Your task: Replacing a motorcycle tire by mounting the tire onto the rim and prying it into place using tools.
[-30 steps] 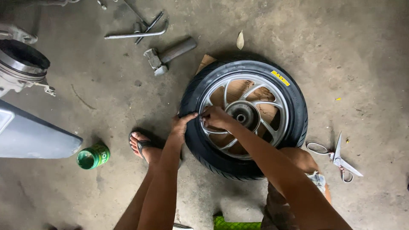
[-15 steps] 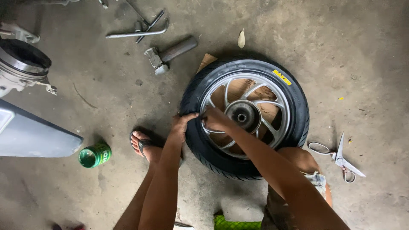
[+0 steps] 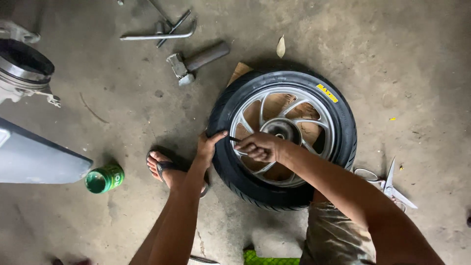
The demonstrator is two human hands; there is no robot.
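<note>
So there's a motorcycle wheel [image 3: 282,140] lying flat on the concrete floor [image 3: 417,59], black tyre on a silver spoked alloy rim, roughly mid-floor and a bit toward the right. A bit of brown cardboard [image 3: 239,72] pokes out from under its far-left edge.

The left hand [image 3: 208,147] is clamped on the near-left side of the tyre, fingers curled over the sidewall, thumb side toward the rim. The right hand [image 3: 260,146] sits just beside it, over the rim's left spokes, closed into a loose fist around a thin dark tool [image 3: 234,139] that points left toward the spot where the tyre meets the rim. The tool's tip ends right by the left hand's fingers; can't tell if it's actually touching them. So both hands are bunched on the same left part of the wheel, with the hub just right of the right hand.

Around it: a foot in a flip-flop [image 3: 169,169] planted just left of the wheel, a small green tin [image 3: 104,178] further left, and a grey panel [image 3: 34,157] at the left edge. Toward the far edge of the floor there's a hammer [image 3: 196,61] and a few long metal bars [image 3: 157,29]. Scissors [image 3: 387,184] lie right of the wheel, near the person's knee.
</note>
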